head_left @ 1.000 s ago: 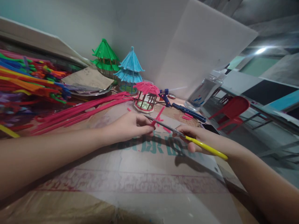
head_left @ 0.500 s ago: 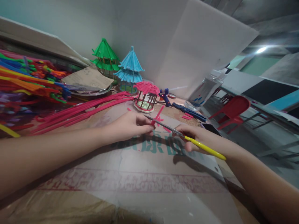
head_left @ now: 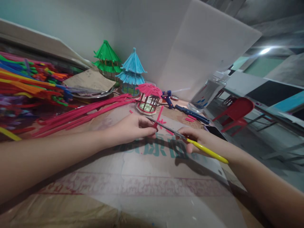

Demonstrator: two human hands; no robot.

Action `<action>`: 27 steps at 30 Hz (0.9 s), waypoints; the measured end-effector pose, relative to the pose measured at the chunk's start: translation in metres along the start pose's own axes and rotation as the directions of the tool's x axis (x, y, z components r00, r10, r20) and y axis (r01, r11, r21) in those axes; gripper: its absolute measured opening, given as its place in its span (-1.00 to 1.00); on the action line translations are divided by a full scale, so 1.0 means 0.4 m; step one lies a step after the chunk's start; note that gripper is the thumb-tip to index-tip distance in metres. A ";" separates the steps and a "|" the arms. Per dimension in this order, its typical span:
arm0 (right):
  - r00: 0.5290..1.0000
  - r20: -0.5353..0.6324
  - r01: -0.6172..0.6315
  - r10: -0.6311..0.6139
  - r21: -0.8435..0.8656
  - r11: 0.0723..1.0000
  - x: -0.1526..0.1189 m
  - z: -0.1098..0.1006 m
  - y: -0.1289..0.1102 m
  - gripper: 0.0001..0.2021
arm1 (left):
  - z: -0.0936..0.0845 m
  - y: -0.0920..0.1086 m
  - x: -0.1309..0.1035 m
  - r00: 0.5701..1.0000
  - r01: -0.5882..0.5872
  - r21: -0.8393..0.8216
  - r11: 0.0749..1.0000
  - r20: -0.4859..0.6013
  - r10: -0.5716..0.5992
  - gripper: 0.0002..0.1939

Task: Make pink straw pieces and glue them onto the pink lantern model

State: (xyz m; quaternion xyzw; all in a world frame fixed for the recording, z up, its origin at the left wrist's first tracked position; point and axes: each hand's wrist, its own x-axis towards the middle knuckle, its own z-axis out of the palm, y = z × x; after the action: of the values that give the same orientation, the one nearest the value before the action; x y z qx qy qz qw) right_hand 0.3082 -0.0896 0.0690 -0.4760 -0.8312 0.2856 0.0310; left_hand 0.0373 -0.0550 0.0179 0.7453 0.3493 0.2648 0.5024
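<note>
My left hand (head_left: 139, 126) is closed on a short pink pipe cleaner (head_left: 160, 114), pinched between thumb and fingers with its end pointing up. My right hand (head_left: 196, 139) grips yellow-handled scissors (head_left: 206, 150), whose blades reach left across the pipe cleaner, close to my left fingertips. Whether the blades touch it I cannot tell. Just beyond the blades lie short pink cut pieces (head_left: 162, 121). Behind them stands a small pavilion model (head_left: 148, 98) with a pink roof and brown posts on a pale base.
Long pink pipe cleaners (head_left: 83, 114) lie left, beside a multicoloured heap (head_left: 30, 79). Behind stand a green-roofed model (head_left: 107, 58) and a blue-roofed model (head_left: 133, 71). A glue gun (head_left: 167, 98), dark-blue tool (head_left: 192, 114), clear bottle (head_left: 205, 93) and phone (head_left: 215, 132) are right.
The upper end of the pink pipe cleaner has tipped slightly left. The scissors' handle has shifted a little to the left; both hands have stayed almost in place.
</note>
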 end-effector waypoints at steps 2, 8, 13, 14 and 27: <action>0.999 0.040 0.003 -0.004 0.020 1.000 -0.002 -0.005 0.008 -0.65 | 0.000 0.001 -0.001 1.000 0.001 0.010 1.000 0.005 -0.001 -0.72; 0.994 0.097 0.050 -0.053 0.030 0.998 -0.014 -0.020 0.012 -0.62 | -0.001 0.003 -0.004 1.000 0.015 0.034 0.999 -0.009 -0.015 -0.75; 0.995 0.078 0.064 -0.064 0.004 0.998 -0.013 -0.018 0.007 -0.63 | -0.001 0.001 -0.004 1.000 -0.002 0.041 0.999 0.006 0.002 -0.78; 0.995 0.072 0.064 -0.064 0.000 0.998 -0.012 -0.018 0.007 -0.62 | -0.001 0.001 -0.004 1.000 -0.003 0.036 0.999 0.007 0.003 -0.78; 1.000 0.028 0.016 -0.015 -0.045 0.999 -0.006 -0.011 0.007 -0.53 | -0.001 0.005 -0.005 1.000 -0.009 0.061 0.998 0.030 0.007 -0.72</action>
State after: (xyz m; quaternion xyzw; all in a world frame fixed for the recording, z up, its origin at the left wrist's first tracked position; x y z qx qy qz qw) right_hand 0.3131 -0.0883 0.0718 -0.4662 -0.8414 0.2731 0.0110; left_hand 0.0363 -0.0569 0.0199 0.7656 0.3468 0.2447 0.4834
